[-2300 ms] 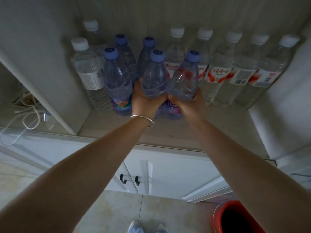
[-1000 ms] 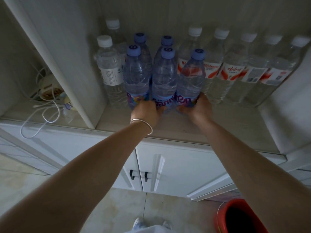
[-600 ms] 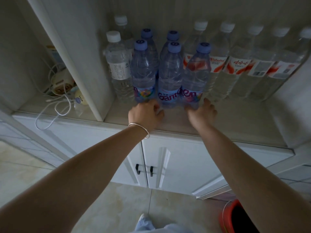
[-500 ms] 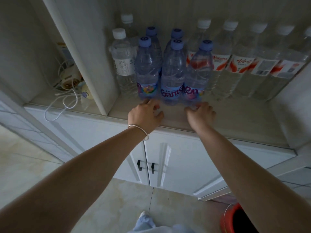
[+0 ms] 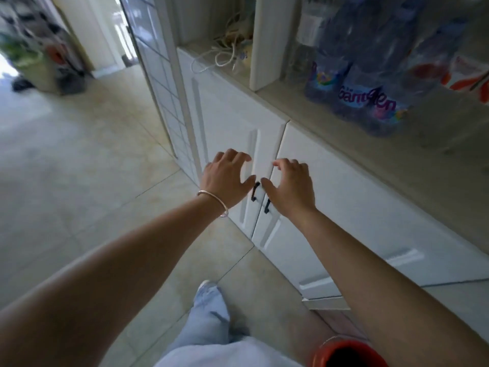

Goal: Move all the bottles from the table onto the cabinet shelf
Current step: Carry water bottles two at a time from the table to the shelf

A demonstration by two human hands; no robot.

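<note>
- The bottles [image 5: 370,83] are standing on the cabinet shelf [image 5: 330,128] in the upper right of the frame.
- A divider panel [image 5: 267,43] is standing left of them, with cables [image 5: 225,54] lying in the compartment beyond it.
- The cabinet doors [image 5: 330,197] are sitting below the shelf.
- The left hand [image 5: 227,178] and right hand [image 5: 291,189] are hovering side by side mid-frame, before the door handles [image 5: 260,197].
- A bucket [image 5: 344,352] is standing on the floor [image 5: 66,160] at the bottom right.

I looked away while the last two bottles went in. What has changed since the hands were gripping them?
Both hands let go: the left hand and right hand have drawn back off the shelf, empty with fingers loose, now in front of the cabinet doors. The view has swung left toward the floor. The blue-labelled bottles stay upright on the shelf where they were set.
</note>
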